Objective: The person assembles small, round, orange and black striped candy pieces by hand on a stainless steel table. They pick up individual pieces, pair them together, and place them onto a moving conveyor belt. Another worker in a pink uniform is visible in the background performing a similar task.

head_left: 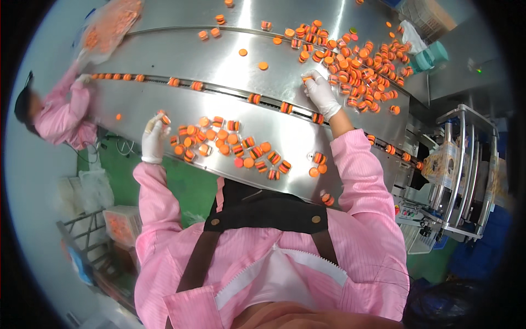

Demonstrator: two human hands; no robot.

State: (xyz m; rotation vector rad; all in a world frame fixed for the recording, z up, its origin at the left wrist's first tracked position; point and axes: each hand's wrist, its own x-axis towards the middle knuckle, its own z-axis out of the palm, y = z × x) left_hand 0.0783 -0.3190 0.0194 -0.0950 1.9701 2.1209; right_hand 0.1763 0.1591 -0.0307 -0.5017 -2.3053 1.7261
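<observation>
Both my hands wear white gloves. At the table's near left edge, my left hand (153,141) is closed, with a small orange burger-shaped candy (164,117) at its fingertips. My right hand (322,96) reaches past the conveyor channel (226,93) and pinches another orange-topped candy (307,78). Close beside it on the right lies a large heap of these candies (355,74), many in clear little cups. A smaller group of candies (222,143) is spread on the near side, right of my left hand. Single candies (255,98) sit spaced along the channel.
A co-worker in pink (64,112) has a gloved hand at the channel's far left end. Behind stands a clear bag of orange pieces (107,30). On the right is a metal machine with rollers (466,170). A teal container (435,54) and white cloth (413,37) lie back right.
</observation>
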